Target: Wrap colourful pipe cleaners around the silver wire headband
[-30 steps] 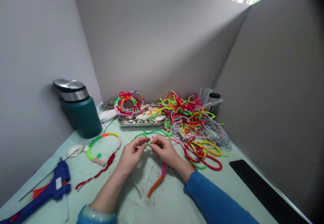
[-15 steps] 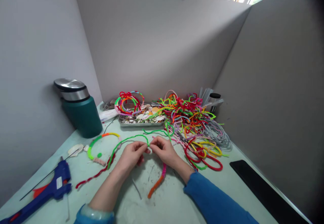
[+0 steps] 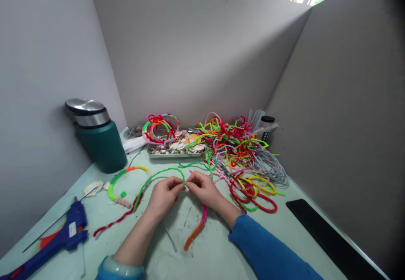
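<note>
My left hand (image 3: 166,194) pinches a green pipe cleaner (image 3: 164,170) between thumb and fingertips, and the strand arcs away to the left over the table. Touching it at nearly the same spot, my right hand (image 3: 204,190) has its fingers pressed together on green strand too; its other green length seems to rise behind that hand. A pink and orange wrapped piece (image 3: 196,232) hangs or lies below my right hand, its upper end hidden. To the left lie a dark red pipe cleaner (image 3: 118,220) and a curved multicoloured band (image 3: 114,181).
A blue glue gun (image 3: 72,225) lies at left, near a green flask (image 3: 101,145). At the back stand a metal tray (image 3: 175,156) of shells and buttons and a tangled pile of pipe cleaners (image 3: 232,134). A black strip (image 3: 319,229) lies at right.
The view has shifted very slightly. Both hands stay together at the green pipe cleaner, with only small movement of the left fingers, which curl in closer.
</note>
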Demonstrator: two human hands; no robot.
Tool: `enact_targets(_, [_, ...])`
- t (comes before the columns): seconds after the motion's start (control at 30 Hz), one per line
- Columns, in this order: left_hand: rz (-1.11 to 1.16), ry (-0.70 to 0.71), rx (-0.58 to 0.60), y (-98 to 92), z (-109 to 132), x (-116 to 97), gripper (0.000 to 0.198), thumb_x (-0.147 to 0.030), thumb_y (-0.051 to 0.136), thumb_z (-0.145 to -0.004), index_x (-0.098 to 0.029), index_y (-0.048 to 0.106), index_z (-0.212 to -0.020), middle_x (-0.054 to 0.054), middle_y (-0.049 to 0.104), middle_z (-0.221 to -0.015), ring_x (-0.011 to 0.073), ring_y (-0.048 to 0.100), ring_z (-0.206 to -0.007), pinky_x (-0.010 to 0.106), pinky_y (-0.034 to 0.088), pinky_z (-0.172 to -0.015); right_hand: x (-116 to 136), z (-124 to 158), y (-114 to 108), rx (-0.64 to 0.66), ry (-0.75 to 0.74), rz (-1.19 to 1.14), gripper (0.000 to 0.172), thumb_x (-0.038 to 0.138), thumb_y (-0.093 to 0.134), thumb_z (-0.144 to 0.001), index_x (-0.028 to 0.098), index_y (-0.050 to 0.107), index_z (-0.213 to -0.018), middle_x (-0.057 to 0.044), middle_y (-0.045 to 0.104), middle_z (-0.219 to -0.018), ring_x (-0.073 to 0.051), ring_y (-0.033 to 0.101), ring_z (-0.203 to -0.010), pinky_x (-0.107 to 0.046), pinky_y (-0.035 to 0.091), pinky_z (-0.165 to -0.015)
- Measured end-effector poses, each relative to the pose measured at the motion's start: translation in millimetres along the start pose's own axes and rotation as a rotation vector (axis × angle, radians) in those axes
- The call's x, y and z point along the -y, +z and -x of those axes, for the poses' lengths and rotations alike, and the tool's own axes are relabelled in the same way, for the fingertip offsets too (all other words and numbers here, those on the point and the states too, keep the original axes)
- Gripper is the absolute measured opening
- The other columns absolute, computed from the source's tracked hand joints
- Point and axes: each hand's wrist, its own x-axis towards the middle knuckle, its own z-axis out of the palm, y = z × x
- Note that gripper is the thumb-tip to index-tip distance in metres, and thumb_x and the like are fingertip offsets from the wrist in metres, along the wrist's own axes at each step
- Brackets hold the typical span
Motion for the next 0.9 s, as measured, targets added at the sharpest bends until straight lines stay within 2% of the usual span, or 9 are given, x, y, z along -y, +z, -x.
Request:
enact_targets(0.4, [0.055,0.019,-0.010,1.8,-2,2,0.021,-0.034,0.059,-0.066,-0.016,0.060,-0.077,-0.005,0.054,-0.053,0.0080,0.043,-0.040,0.020,0.031,-0.042,0,0,1,-0.010,0.001,-0.015,0.008,0.022,0.052,-0.077,0.017,0.054,-0.070,0.003,0.053,-0.062,-0.010,0.046,-0.057,-0.021,0.035,-0.053])
enact_targets(0.67, [0.066,-0.025,-0.015,1.5,1,-4,0.014,-0.029,0.058,-0.064,-0.016,0.059,-0.069,-0.006,0.051,-0.045,0.0085,0.043,-0.038,0.019,0.030,-0.039,-1,1,1,0.003,-0.003,-0.017,0.006,0.020,0.051,-0.077,0.018,0.054,-0.072,0.003,0.053,-0.064,-0.010,0.047,-0.058,-0.021,0.036,-0.054])
enact_targets(0.8, [0.177,-0.071,0.039,1.4,2,-7,0.015,-0.031,0.059,-0.064,-0.016,0.056,-0.069,-0.007,0.049,-0.044,0.0077,0.042,-0.036,0.018,0.030,-0.036,-1,1,1,0.013,0.006,-0.029,0.007,0.020,0.051,-0.078,0.017,0.055,-0.073,0.002,0.055,-0.065,-0.010,0.048,-0.059,-0.021,0.036,-0.055])
enact_targets(0.9, [0.308,-0.150,0.096,0.9,4,-11,0.019,-0.034,0.058,-0.067,-0.016,0.053,-0.071,-0.005,0.054,-0.053,0.0063,0.042,-0.035,0.017,0.031,-0.033,0,1,1,0.017,0.000,-0.041,0.007,0.020,0.051,-0.078,0.017,0.056,-0.074,0.001,0.056,-0.067,-0.011,0.048,-0.061,-0.022,0.036,-0.056])
